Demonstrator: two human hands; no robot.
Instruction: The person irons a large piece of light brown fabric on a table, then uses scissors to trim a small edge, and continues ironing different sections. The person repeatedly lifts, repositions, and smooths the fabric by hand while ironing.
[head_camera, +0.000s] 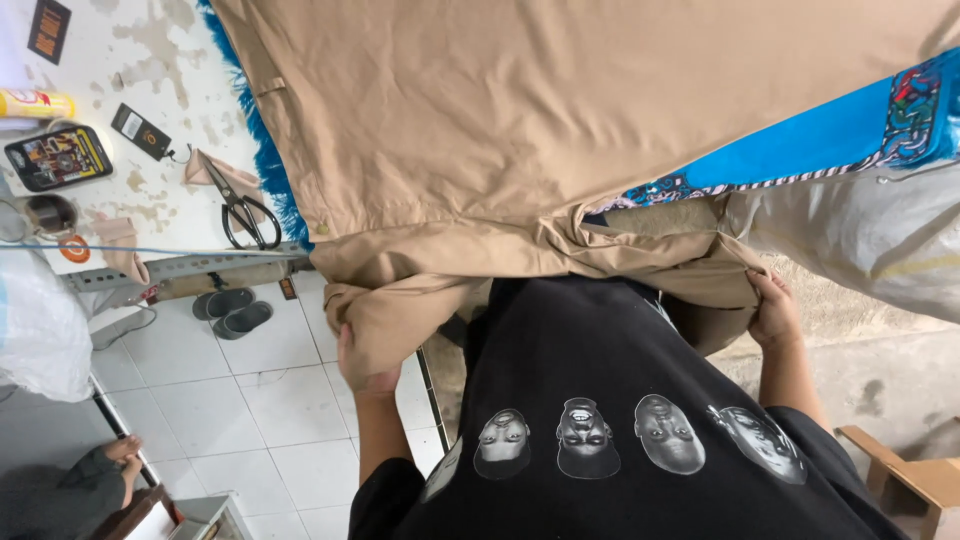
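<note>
A large tan garment (520, 120) lies spread over the table, its near edge bunched and hanging toward me. My left hand (362, 360) grips a folded lump of that tan cloth at the lower left, just off the table edge. My right hand (775, 310) holds the cloth's other bunched end at the right. Under the garment lies a bright blue mat (810, 140) with a patterned border and blue fringe. My black printed shirt (600, 420) fills the lower middle.
Black scissors (245, 215) lie on the worn white table (150, 60) at left, beside a phone (58, 157), tags and a yellow tube (35, 103). Slippers (232, 308) sit on the tiled floor. Another person's hand (120, 455) shows at lower left. A cardboard box (915, 480) is lower right.
</note>
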